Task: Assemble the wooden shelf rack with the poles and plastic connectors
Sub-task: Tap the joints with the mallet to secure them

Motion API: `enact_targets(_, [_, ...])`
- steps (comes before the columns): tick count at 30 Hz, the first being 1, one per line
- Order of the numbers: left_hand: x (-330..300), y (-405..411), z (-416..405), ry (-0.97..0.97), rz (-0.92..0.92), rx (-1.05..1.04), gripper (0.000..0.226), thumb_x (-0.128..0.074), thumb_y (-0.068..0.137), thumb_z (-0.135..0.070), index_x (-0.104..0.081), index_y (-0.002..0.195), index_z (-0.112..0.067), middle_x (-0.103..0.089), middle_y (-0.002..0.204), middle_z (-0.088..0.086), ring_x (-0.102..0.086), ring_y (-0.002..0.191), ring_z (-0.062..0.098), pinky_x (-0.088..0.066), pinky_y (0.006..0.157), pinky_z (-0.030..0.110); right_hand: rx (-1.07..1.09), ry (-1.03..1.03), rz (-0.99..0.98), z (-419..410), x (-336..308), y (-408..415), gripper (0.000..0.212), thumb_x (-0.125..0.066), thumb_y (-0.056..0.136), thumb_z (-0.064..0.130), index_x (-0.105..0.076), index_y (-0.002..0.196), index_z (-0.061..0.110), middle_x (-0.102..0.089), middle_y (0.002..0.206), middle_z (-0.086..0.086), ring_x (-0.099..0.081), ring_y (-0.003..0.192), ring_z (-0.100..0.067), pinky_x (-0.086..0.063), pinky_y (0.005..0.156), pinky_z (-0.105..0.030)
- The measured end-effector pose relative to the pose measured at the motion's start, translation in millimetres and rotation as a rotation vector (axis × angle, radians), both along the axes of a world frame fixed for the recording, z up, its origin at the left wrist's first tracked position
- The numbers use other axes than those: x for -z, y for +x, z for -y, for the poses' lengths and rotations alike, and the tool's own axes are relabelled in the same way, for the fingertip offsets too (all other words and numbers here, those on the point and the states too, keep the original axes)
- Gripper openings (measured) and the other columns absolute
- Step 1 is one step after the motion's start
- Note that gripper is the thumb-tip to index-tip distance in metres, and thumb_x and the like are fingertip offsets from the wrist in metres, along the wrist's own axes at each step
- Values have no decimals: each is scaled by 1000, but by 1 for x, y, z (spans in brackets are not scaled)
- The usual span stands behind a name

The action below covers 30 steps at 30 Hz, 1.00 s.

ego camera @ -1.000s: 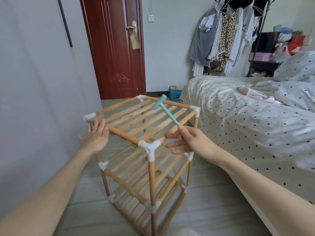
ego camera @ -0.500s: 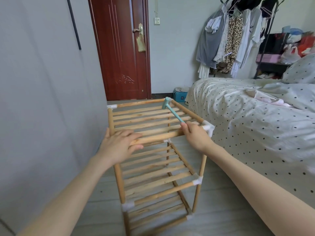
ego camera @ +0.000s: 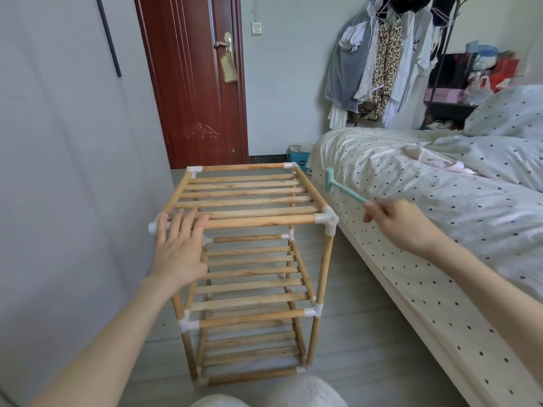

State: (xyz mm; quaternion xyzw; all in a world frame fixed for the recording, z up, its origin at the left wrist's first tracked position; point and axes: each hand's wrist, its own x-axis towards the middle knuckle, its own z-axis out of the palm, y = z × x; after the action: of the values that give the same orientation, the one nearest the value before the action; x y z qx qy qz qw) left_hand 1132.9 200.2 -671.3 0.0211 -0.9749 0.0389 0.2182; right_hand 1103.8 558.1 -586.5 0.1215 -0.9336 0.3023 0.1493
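Observation:
A three-tier wooden shelf rack (ego camera: pixel 249 221) of round poles joined by white plastic connectors (ego camera: pixel 327 220) stands upright on the floor, squared to the wall. My left hand (ego camera: pixel 182 245) lies flat, fingers spread, on the near-left end of its top front pole, covering that corner. My right hand (ego camera: pixel 393 218) is off to the right of the rack, over the bed's edge, gripping a small teal plastic hammer (ego camera: pixel 340 185) by its handle, head pointing up and left.
A grey wall or wardrobe face (ego camera: pixel 73 171) runs close along the rack's left. A polka-dot bed (ego camera: pixel 426 230) fills the right. Behind are a red-brown door (ego camera: pixel 194 83), a small blue box (ego camera: pixel 298 158) and a loaded clothes rack (ego camera: pixel 382 54).
The rack has been turned from corner-on to square with the wall. My right hand let go of the top pole and swung right with the hammer. My left hand moved onto the near-left corner.

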Motion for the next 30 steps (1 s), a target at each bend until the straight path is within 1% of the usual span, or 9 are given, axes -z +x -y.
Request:
enact_targets(4, [1, -2, -3, 1, -14, -42, 85, -61, 71, -21, -16, 144, -23, -15, 152, 6, -5, 142, 27, 12, 114, 49, 173, -297, -388, -10, 1, 10, 34, -29, 101, 30, -48, 83, 10, -49, 58, -2, -46, 52, -19, -32, 47, -31])
enact_targets(8, [1, -2, -3, 2, -17, -36, 86, -62, 69, -20, -20, 144, -23, -20, 151, 5, -8, 141, 26, 12, 114, 48, 98, 183, 202, -7, 42, 15, 41, -24, 101, 37, -44, 74, 13, -52, 70, -8, -52, 73, -32, -43, 69, -36])
enact_targets(13, [3, -3, -5, 16, -51, -40, 85, -63, 68, -21, -23, 143, -23, -23, 148, 4, -11, 140, 26, 12, 113, 47, 193, -335, -343, -8, 19, 17, 39, -28, 100, 35, -35, 66, 19, -44, 57, -3, -42, 55, -26, -34, 54, -37])
enact_targets(17, [2, -2, -5, 12, -47, -35, 82, -63, 70, -22, -24, 142, -23, -24, 148, 3, -10, 140, 25, 13, 113, 47, 79, 55, 179, -3, 46, 19, 40, -25, 101, 37, -33, 65, 23, -44, 64, -1, -45, 69, -27, -38, 66, -34])
enact_targets(18, [2, -2, -5, 15, -52, -31, 82, -63, 69, -22, -24, 142, -23, -24, 148, 3, -10, 140, 25, 13, 113, 47, 55, 70, 187, -9, 45, 16, 42, -26, 101, 39, -34, 63, 22, -43, 62, 1, -45, 67, -26, -36, 64, -32])
enact_targets(22, [3, -4, -5, 18, -62, -38, 83, -62, 70, -22, -22, 143, -23, -23, 148, 3, -10, 140, 25, 14, 113, 47, 176, -405, -291, -13, 29, 17, 41, -27, 100, 36, -37, 66, 16, -45, 58, -5, -43, 59, -28, -35, 57, -36])
enact_targets(26, [4, -3, -4, 14, -67, -36, 83, -63, 69, -22, -23, 142, -23, -24, 148, 3, -11, 140, 25, 14, 113, 47, 89, -58, 127, -1, 55, 23, 41, -25, 100, 39, -41, 70, 18, -50, 67, -2, -49, 72, -29, -40, 67, -35])
enact_targets(27, [5, -4, -4, 13, -70, -32, 83, -63, 69, -22, -23, 142, -23, -24, 148, 3, -11, 140, 25, 14, 113, 47, 70, -41, 126, -4, 52, 19, 42, -27, 100, 40, -39, 65, 19, -47, 63, 0, -47, 69, -27, -38, 64, -35])
enact_targets(30, [5, -4, -5, 11, -75, -33, 83, -63, 69, -23, -23, 142, -23, -24, 148, 2, -12, 140, 24, 13, 113, 47, 171, -456, -220, -7, 36, 14, 42, -29, 99, 39, -35, 62, 19, -43, 56, -2, -42, 58, -27, -36, 57, -36])
